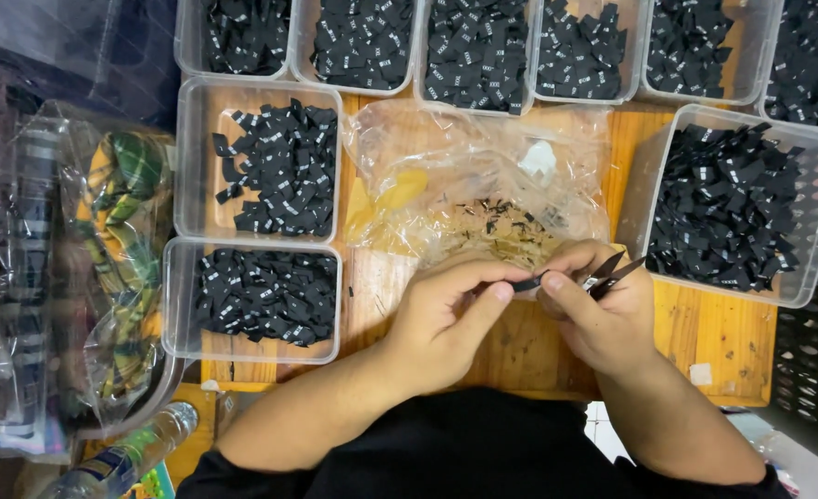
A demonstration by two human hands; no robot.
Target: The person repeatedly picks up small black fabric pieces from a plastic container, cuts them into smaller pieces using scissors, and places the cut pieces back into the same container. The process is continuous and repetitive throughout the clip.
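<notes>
Both hands, left [441, 319] pinching a black label [526, 284], right [603, 310] gripping snips [612, 273], work (hemmed by tubs [185, 176]) on bare wood [723, 333].

Wooden table [723, 333] carried clear plastic tubs [192, 166] of black fabric labels [280, 171] along the back and both sides. Crumpled clear plastic bag [464, 176] lay mid-table, thread scraps [506, 226] on it. Small white scrap [701, 373] near front edge.

Nine label tubs [185, 176] — one bottle [127, 457]
</notes>
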